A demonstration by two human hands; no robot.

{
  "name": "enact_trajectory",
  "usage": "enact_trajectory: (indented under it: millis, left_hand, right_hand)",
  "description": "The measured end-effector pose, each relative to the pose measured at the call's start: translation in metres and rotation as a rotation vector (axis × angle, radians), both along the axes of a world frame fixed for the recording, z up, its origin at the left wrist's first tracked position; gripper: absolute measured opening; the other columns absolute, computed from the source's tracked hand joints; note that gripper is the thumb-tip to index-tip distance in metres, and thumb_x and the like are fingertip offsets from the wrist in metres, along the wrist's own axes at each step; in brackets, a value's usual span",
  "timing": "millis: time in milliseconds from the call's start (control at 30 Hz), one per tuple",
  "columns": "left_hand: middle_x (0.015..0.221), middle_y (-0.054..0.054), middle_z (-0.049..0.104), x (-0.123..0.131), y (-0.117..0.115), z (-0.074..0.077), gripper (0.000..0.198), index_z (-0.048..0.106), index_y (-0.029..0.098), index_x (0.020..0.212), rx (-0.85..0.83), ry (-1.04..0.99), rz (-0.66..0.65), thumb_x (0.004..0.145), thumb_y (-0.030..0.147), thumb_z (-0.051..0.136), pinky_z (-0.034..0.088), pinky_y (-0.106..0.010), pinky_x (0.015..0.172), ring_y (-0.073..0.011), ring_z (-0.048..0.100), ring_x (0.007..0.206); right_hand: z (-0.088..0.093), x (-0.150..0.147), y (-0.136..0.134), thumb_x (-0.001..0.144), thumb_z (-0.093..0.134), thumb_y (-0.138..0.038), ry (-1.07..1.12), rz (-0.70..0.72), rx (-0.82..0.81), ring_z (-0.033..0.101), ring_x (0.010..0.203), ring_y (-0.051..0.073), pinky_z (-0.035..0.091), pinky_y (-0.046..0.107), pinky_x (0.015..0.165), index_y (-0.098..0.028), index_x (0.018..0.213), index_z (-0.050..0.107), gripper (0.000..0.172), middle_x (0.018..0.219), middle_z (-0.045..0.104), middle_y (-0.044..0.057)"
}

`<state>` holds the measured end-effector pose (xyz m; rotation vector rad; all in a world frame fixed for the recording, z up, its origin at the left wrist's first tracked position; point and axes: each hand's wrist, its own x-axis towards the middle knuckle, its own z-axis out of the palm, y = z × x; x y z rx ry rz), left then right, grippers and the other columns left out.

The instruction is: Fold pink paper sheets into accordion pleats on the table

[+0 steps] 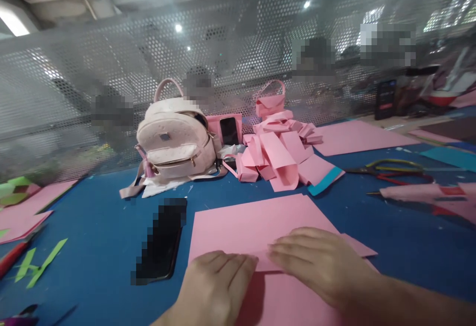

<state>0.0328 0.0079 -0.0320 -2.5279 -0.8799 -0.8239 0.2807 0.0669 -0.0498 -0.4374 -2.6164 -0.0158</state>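
Pink paper (253, 217) lies on the table in front of me, with a raised or folded edge running across it between my hands. My left hand (217, 284) is closed on that edge from the left, fingers together and thumb out of sight. From the right, my right hand (320, 261) grips the same edge, its fingers pressed together and bent over the paper. The fingertips of both hands are close but apart. More pink paper spreads beneath, and a corner pokes out past my right wrist.
A dark phone (159, 244) lies left of the paper. Behind stand a pale pink backpack (174, 137) and a heap of folded pink paper pieces (278, 152). Yellow-and-red-handled scissors (394, 169) and a pink glue gun (420, 194) lie right; green strips (46, 264) lie left.
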Motion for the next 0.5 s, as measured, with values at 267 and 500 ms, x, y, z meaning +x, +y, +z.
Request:
enact_trajectory:
  millis: [267, 500]
  left_hand:
    - [0.080, -0.002, 0.079, -0.027, 0.006, 0.016, 0.022, 0.075, 0.020, 0.095, -0.315, -0.232, 0.155, 0.097, 0.022, 0.053, 0.054, -0.025, 0.060, -0.0191, 0.075, 0.069]
    - [0.087, 0.005, 0.079, -0.043, 0.013, 0.039, 0.019, 0.077, 0.026, 0.086, -0.512, -0.358, 0.244, 0.093, 0.021, 0.060, 0.052, -0.019, 0.064, -0.0156, 0.076, 0.079]
  right_hand:
    - [0.039, 0.021, 0.013, 0.100, 0.040, -0.026, -0.086, -0.181, -0.298, 0.073, 0.085, 0.021, 0.048, 0.031, 0.074, -0.024, 0.104, 0.075, 0.035, 0.098, 0.079, 0.004]
    - [0.072, 0.028, 0.021, 0.099, 0.042, -0.036, -0.189, -0.225, -0.543, 0.056, 0.062, 0.016, 0.035, 0.026, 0.062, -0.019, 0.074, 0.066, 0.039, 0.068, 0.066, 0.000]
